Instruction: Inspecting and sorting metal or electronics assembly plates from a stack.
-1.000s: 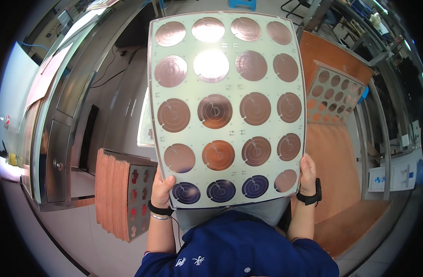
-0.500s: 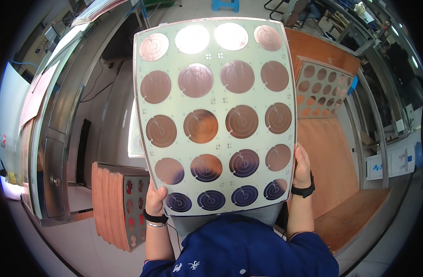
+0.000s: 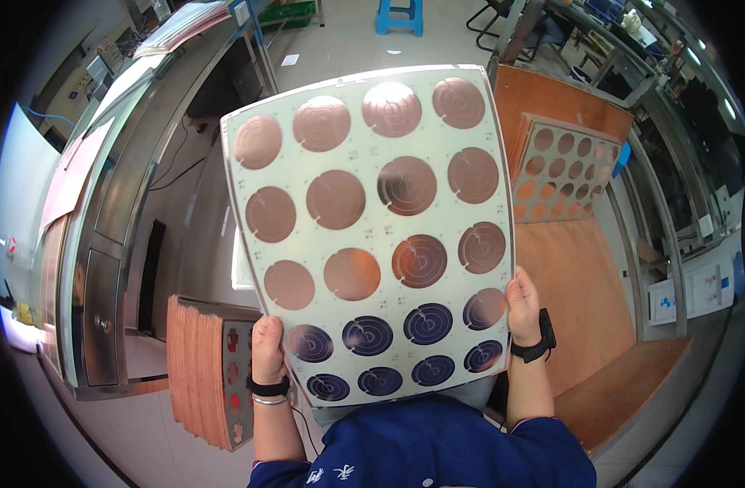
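Note:
I hold a large, thin circuit board panel (image 3: 371, 220) in front of me, pale green with rows of round copper discs. On its left edge, near the lower corner, my left hand (image 3: 268, 348) is closed with the thumb up. My right hand (image 3: 523, 305) grips the opposite edge a little higher, thumb on the face side. The fingers behind the panel are hidden. Its upper discs shine pinkish copper, while the lower ones look dark. To my right, a stack of similar panels (image 3: 563, 172) leans against a wooden board.
A thick stack of copper-edged panels (image 3: 206, 370) stands at the lower left. A metal bench with drawers (image 3: 104, 317) runs along the left side. On the right is a wooden rack (image 3: 584, 285). A blue stool (image 3: 399, 16) stands at the far end.
The panel's top edge has come down toward me and the sheet has tilted, its left side lower. Glare on the top discs has faded. Both hands keep their grip.

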`<state>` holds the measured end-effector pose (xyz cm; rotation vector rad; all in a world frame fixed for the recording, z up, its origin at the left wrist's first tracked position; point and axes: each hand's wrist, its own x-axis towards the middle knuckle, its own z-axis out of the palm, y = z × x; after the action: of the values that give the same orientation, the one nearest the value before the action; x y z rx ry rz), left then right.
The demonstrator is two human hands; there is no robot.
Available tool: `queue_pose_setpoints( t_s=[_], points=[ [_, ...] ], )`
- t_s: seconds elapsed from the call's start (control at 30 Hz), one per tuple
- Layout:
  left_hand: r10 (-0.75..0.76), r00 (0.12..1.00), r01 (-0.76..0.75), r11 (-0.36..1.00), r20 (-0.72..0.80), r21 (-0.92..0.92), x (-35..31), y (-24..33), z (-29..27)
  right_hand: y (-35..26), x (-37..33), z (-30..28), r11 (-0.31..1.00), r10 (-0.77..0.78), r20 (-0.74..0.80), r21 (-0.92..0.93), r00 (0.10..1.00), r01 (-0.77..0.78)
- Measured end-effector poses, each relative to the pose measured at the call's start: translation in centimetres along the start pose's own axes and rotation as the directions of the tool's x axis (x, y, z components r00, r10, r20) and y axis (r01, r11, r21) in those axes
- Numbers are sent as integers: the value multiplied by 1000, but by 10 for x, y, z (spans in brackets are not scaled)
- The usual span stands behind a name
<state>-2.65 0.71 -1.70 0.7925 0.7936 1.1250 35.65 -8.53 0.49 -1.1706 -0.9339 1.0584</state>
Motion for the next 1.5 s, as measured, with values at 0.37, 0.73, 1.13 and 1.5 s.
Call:
queue_pose_setpoints(
  t_s=[0.37, 0.73, 1.13, 1.5],
  points=[
    [162, 978, -126, 959, -128, 254, -4, -7, -1, 1, 2, 4, 996, -51, 41, 77, 998, 48],
    [148, 982, -116, 962, -117, 246, -12, -10, -4, 1, 1, -1, 999, -10, 36, 33, 999, 8],
    [136, 990, -133, 985, -20, 109, -3, -12, 1, -15, 40, 11, 918, 52, -49, 395, 997, -29],
    [-25, 985, 39, 996, 173, -74, 14, 11, 0, 0, 55, 7, 896, 59, -19, 441, 998, -44]
  ],
)
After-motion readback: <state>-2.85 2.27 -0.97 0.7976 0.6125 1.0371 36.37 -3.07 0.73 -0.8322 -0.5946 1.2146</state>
